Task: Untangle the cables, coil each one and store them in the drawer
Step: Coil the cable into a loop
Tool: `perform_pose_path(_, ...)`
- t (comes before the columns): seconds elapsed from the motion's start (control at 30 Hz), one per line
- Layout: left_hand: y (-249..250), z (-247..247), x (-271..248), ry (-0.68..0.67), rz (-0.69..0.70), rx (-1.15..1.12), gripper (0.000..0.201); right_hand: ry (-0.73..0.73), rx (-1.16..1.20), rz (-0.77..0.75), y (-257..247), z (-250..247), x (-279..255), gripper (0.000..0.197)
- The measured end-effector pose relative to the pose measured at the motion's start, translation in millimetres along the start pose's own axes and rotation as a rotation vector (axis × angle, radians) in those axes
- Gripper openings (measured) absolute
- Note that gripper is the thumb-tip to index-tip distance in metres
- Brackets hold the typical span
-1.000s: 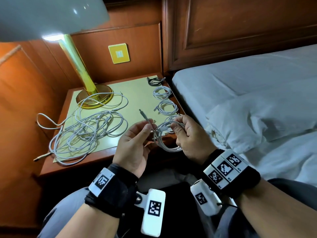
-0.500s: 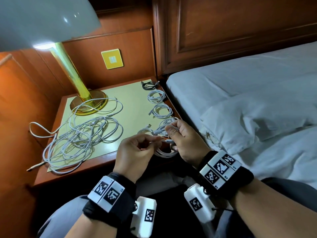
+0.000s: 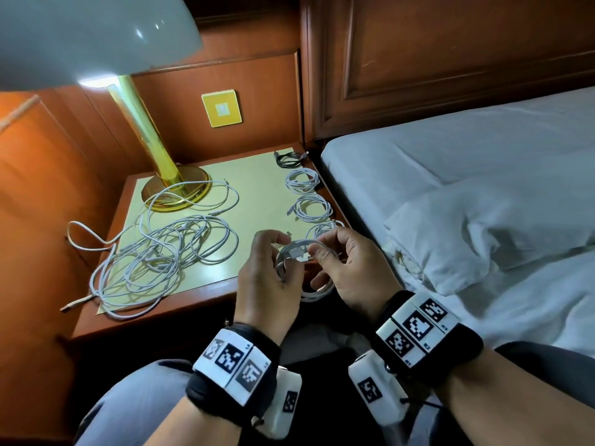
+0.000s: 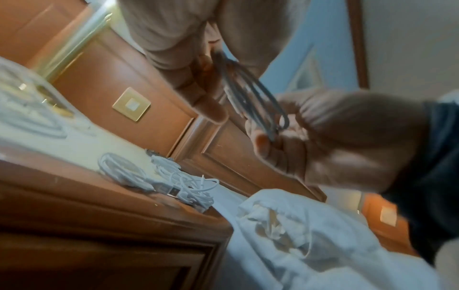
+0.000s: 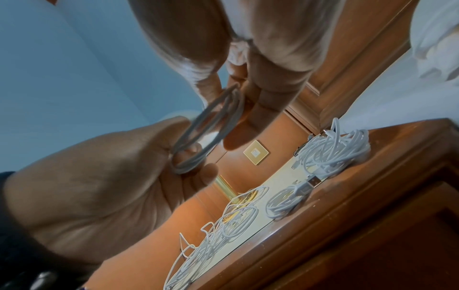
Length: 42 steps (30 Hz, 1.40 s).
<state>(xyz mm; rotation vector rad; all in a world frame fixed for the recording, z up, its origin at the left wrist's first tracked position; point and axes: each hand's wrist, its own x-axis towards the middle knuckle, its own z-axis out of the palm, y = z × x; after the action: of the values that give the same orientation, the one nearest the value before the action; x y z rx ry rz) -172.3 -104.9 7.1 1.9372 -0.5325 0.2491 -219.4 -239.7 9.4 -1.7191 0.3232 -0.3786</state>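
Note:
A small coil of white cable (image 3: 301, 252) hangs between my two hands, just above the front right corner of the nightstand (image 3: 206, 289). My left hand (image 3: 280, 251) pinches the coil's left side; the loops run into its fingers (image 5: 188, 155). My right hand (image 3: 317, 252) pinches the coil near its white plug, fingers curled round the loops (image 5: 238, 92). A big tangle of white cables (image 3: 161, 252) lies on the left of the nightstand top. Three coiled white cables (image 3: 314, 207) and a coiled black cable (image 3: 289, 157) line the right edge.
A brass lamp base (image 3: 177, 191) stands at the back left, its white shade (image 3: 80, 37) overhead. The bed with a white pillow (image 3: 483, 226) borders the nightstand's right side. One cable end (image 3: 72, 305) hangs over the left front edge. The nightstand's panelled front (image 4: 99, 255) shows below the top.
The loose plug end that stuck up from my left hand is now wound into the coil. Both hands have closed in on the coil.

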Motion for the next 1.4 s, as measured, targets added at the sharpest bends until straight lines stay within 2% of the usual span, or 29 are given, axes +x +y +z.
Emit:
perform_pose_path(0.13, -1, 3, -2, 0.032, 0.047, 0.005, 0.025, 0.043, -0.133, -0.056, 6, 1, 1, 0.016)
perform_pose_path(0.3, -3, -2, -4, -0.124, -0.034, -0.222, 0.034, 0.080, -0.189, -0.072, 4, -6, 5, 0.020)
perform_pose_path(0.37, -1, -6, -4, -0.147, -0.091, -0.348, 0.035, 0.061, -0.181, -0.068, 0, -9, 4, 0.020)
perform_pose_path(0.53, 1, -8, 3, -0.089, -0.132, -0.399, 0.016, 0.090, -0.345, -0.180, 2, -12, 4, 0.017)
perform_pose_path(0.63, -2, -7, 6, -0.067, -0.129, -0.405, 0.014, 0.092, -0.379, -0.241, 3, -11, 4, 0.015)
perform_pose_path(0.7, -4, -8, 8, -0.082, -0.106, -0.362, 0.014, 0.076, -0.387, -0.249, 4, -11, 5, 0.015)
perform_pose_path(0.83, -10, -17, 14, -0.121, -0.045, -0.121, 0.016, 0.064, -0.391, -0.239, 4, -8, 11, 0.015)
perform_pose_path(0.93, -17, -24, 24, -0.133, 0.036, 0.028, 0.024, 0.044, -0.369, -0.197, 5, -3, 19, 0.018)
perform_pose_path(1.0, -22, -26, 31, -0.168, 0.036, 0.109, 0.023, 0.018, -0.357, -0.148, 6, 0, 26, 0.020)
perform_pose_path(1.07, -28, -27, 41, -0.195, -0.015, 0.122, 0.017, -0.044, -0.330, -0.082, 8, 0, 33, 0.023)
perform_pose_path(1.17, -45, -30, 62, -0.183, -0.209, -0.014, 0.013, -0.115, -0.286, 0.026, 11, -6, 47, 0.038)
perform_pose_path(1.3, -74, -30, 102, -0.028, -0.469, -0.150, 0.023, -0.022, -0.272, 0.066, 15, -21, 68, 0.035)
perform_pose_path(1.4, -97, -23, 130, 0.024, -0.601, -0.145, 0.022, 0.028, -0.241, 0.067, 19, -31, 80, 0.030)
